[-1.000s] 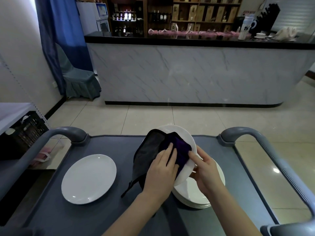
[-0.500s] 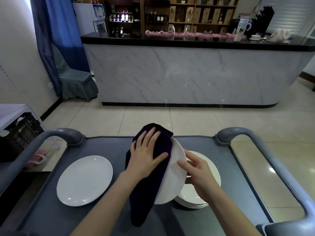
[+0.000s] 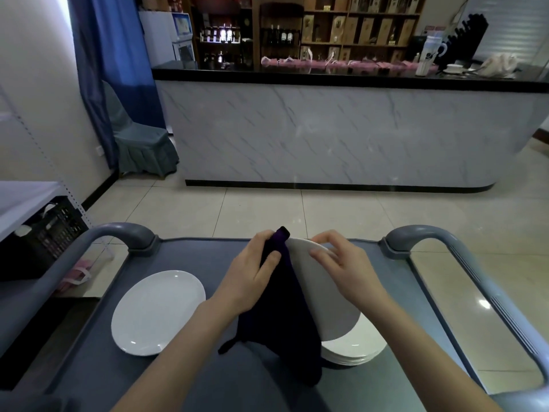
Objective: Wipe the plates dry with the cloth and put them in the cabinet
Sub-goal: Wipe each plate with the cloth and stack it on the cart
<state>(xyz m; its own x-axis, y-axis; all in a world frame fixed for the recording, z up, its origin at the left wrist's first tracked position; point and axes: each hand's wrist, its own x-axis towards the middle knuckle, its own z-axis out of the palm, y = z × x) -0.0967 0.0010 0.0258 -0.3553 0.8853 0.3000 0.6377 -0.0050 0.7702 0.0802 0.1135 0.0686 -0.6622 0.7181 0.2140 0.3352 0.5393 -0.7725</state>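
Left hand (image 3: 249, 281): fingers curled round the dark purple cloth (image 3: 285, 322), pressing it to the held plate (image 3: 326, 298). Right hand (image 3: 347, 269): fingers clasp that plate's upper rim, plate tilted on edge above the plate stack (image 3: 356, 346). Single plate (image 3: 157, 312): flat on the grey cart (image 3: 193, 251), left.

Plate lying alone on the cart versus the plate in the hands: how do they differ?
The lone plate lies flat on the cart; the held plate is tilted steeply over the stack. The lone plate is bare; the held plate is half covered by the cloth. Both are white.
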